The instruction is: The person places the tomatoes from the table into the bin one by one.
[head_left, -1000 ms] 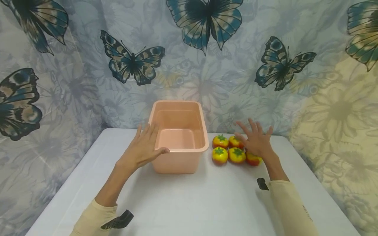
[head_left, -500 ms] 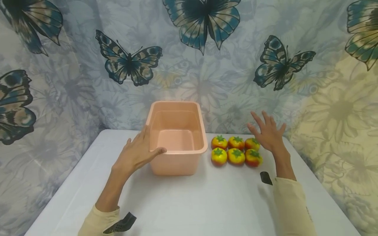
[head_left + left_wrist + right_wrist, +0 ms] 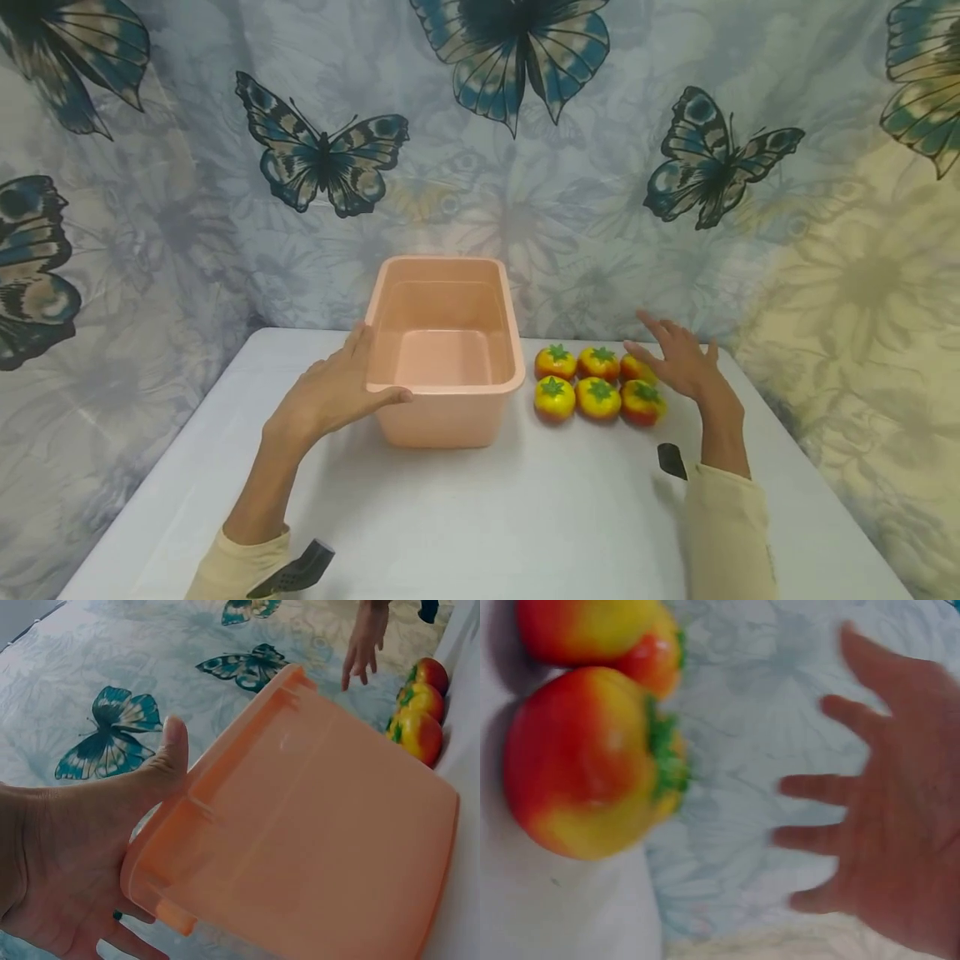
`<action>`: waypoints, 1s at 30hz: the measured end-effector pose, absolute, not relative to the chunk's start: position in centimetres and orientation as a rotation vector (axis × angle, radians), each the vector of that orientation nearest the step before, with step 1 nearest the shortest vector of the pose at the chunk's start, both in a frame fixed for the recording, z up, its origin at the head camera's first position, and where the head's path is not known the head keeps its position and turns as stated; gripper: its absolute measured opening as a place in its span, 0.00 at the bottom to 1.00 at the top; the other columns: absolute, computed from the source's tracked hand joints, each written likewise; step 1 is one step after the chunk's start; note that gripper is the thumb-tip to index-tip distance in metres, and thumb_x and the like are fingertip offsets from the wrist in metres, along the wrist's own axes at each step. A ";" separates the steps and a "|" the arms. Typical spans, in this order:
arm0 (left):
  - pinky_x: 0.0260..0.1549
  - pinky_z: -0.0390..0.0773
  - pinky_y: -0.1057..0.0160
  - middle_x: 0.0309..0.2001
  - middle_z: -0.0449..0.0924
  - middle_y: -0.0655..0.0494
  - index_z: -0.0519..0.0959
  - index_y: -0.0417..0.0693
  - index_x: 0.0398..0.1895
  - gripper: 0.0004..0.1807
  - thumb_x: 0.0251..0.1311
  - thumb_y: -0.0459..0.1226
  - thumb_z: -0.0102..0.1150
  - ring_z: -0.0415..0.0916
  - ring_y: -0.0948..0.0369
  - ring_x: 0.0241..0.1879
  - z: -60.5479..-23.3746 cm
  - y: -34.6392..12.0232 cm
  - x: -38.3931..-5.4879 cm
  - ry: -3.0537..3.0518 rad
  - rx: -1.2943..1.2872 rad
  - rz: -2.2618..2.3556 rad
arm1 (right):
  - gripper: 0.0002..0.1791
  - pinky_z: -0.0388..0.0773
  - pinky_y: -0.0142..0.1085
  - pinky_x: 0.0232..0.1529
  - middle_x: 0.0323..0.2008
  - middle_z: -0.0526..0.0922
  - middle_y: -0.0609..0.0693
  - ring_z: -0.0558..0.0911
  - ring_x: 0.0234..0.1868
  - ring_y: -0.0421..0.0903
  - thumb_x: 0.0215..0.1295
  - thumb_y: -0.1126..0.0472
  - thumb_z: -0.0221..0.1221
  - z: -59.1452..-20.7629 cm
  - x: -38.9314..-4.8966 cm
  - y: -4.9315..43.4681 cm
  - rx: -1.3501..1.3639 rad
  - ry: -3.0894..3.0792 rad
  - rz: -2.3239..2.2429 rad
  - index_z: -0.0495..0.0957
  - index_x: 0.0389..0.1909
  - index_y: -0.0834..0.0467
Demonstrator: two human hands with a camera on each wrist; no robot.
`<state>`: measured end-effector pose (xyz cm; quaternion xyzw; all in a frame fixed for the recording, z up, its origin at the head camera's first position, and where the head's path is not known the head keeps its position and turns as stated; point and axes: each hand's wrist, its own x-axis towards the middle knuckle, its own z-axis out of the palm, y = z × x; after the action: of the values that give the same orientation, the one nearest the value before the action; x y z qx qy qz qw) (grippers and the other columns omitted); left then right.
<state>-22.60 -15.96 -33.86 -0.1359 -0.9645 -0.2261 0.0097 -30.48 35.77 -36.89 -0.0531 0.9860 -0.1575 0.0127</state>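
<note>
A peach-coloured plastic tub (image 3: 442,417) stands on the white table. My left hand (image 3: 322,396) rests against its left side, fingers straight along the rim and thumb lying at the front corner. In the left wrist view that thumb (image 3: 172,746) points up by the rim. To the tub's right, several round red-and-yellow fruits (image 3: 598,399) with green leafy tops sit in two rows. Spread fingers mark my right hand (image 3: 678,362), held over the right end of the rows and overlapping the back right fruit (image 3: 636,368) in the head view. It holds nothing.
A cloth with butterflies and flowers (image 3: 517,200) hangs behind the table and along both sides. The white tabletop (image 3: 465,517) runs from the tub toward the front. A dark strap end (image 3: 300,571) sticks out by the left sleeve.
My right hand has moved off the fruits to the right and up, then dropped back lower near them. The left hand has shifted slightly left along the tub.
</note>
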 end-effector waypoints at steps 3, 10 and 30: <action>0.69 0.66 0.27 0.86 0.35 0.39 0.35 0.48 0.86 0.69 0.57 0.74 0.59 0.50 0.36 0.82 -33.9 -16.2 -22.6 -3.028 -0.406 -0.731 | 0.54 0.40 0.85 0.68 0.80 0.45 0.77 0.48 0.77 0.82 0.74 0.28 0.49 -36.1 -29.4 35.7 -0.182 2.888 -0.503 0.37 0.86 0.52; 0.71 0.68 0.33 0.86 0.37 0.37 0.31 0.43 0.85 0.68 0.62 0.65 0.65 0.54 0.38 0.81 -33.9 -16.0 -22.7 -2.943 -0.516 -0.901 | 0.65 0.45 0.79 0.73 0.81 0.37 0.74 0.42 0.79 0.80 0.66 0.26 0.58 -34.9 -27.1 36.0 0.098 2.563 -0.521 0.34 0.84 0.59; 0.75 0.62 0.32 0.84 0.27 0.31 0.25 0.39 0.83 0.72 0.62 0.63 0.68 0.42 0.34 0.83 -34.4 -16.3 -22.6 -2.986 -0.545 -1.016 | 0.44 0.77 0.57 0.54 0.56 0.80 0.69 0.78 0.57 0.64 0.59 0.25 0.64 -36.6 -27.4 36.1 0.244 2.537 -0.423 0.74 0.55 0.61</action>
<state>-22.60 -16.33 -34.39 -0.1702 -0.9325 -0.3173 -0.0295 -27.38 36.15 -36.57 0.0907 0.9441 -0.1573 0.2753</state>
